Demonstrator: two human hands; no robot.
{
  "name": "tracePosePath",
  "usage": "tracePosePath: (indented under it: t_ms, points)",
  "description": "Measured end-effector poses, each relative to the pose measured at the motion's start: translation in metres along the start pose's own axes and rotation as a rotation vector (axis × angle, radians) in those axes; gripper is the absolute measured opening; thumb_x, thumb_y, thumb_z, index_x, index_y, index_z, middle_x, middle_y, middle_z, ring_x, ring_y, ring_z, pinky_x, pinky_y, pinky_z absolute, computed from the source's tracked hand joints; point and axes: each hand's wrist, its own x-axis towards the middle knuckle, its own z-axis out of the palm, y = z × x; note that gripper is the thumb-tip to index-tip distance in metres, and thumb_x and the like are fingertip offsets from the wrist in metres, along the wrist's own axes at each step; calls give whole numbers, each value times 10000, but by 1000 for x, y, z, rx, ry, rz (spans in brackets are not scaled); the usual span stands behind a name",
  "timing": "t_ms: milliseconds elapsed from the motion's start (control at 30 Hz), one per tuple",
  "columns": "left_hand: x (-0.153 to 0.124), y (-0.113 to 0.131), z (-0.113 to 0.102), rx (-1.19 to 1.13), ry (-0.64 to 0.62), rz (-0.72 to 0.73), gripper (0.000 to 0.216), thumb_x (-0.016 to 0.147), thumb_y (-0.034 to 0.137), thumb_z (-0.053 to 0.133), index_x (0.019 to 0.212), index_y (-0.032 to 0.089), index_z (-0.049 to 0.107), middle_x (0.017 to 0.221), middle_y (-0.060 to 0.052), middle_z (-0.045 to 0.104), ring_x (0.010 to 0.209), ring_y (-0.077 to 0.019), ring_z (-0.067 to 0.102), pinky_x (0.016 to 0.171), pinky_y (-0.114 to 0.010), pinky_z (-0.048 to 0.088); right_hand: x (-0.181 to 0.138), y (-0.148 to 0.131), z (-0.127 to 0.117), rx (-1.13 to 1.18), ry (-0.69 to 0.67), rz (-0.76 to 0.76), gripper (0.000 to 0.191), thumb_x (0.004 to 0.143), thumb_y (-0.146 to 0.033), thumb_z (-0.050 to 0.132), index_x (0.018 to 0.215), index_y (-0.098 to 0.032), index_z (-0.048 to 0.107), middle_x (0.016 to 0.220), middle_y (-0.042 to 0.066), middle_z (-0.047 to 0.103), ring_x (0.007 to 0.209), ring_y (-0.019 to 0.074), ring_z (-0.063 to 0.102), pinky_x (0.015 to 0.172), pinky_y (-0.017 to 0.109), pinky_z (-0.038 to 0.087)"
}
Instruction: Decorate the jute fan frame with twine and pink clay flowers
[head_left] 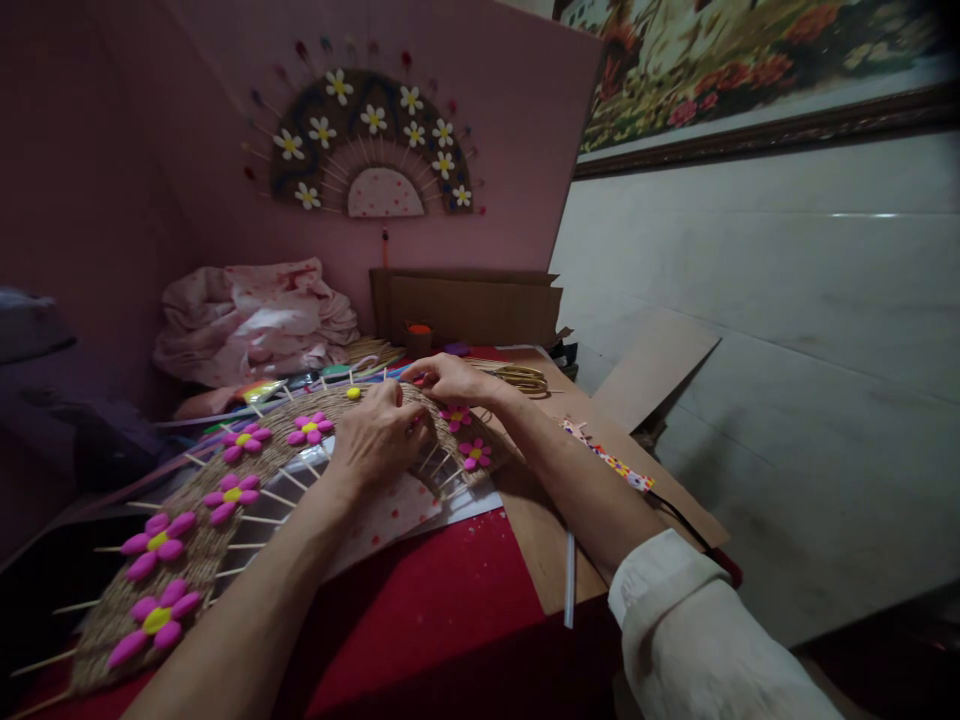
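A half-round woven fan (196, 520) of straw-coloured twine on wooden skewers lies across the red table (450, 610). Pink flowers (156, 543) with yellow centres sit along its arc. My left hand (379, 435) rests on the top of the arc with fingers curled down onto the weave. My right hand (448, 380) is just beyond it, fingers pinched together at the fan's edge beside a pink flower (455, 414). What the fingertips hold is too small to make out.
A finished fan with white flowers (367, 145) hangs on the pink wall. Gold scissors (520, 377), a small orange-topped pot (419, 338), cardboard sheets (469, 305), a bundle of pink cloth (255, 320) and a beaded strip (611, 462) lie around.
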Motion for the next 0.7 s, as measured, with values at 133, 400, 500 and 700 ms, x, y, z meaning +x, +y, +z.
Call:
tracePosePath:
  t_ms: [133,400,500,700]
  points:
    - [1,-1,0,-122,108,-106,256,831,315,470,951,251,686,854,-59,558,778,-196,531,614,-291,398,-2,-2,-1,68,-6,-13,410,715,-17,547,1071,-181,668,856,16,690,712,103,590,644,201,451]
    - [4,-10,6,-397,390,-400,247,794,177,424,970,172,598,902,-58,603,868,-204,569,795,-326,440,-7,-2,-10,199,9,66,493,731,56,432,1159,-107,614,791,36,681,597,72,534,614,209,448]
    - [5,-12,7,-444,411,-472,233,756,130,421,928,178,571,895,-63,577,852,-203,558,789,-328,444,-8,2,-10,199,152,21,376,758,2,496,1102,-59,636,865,82,693,697,94,588,687,231,470]
    - [6,-10,9,-560,450,-510,206,845,190,392,1002,181,526,867,-61,593,835,-206,584,759,-342,442,-22,3,-17,162,313,-56,242,769,-97,594,992,-124,684,992,87,706,882,133,640,836,301,483]
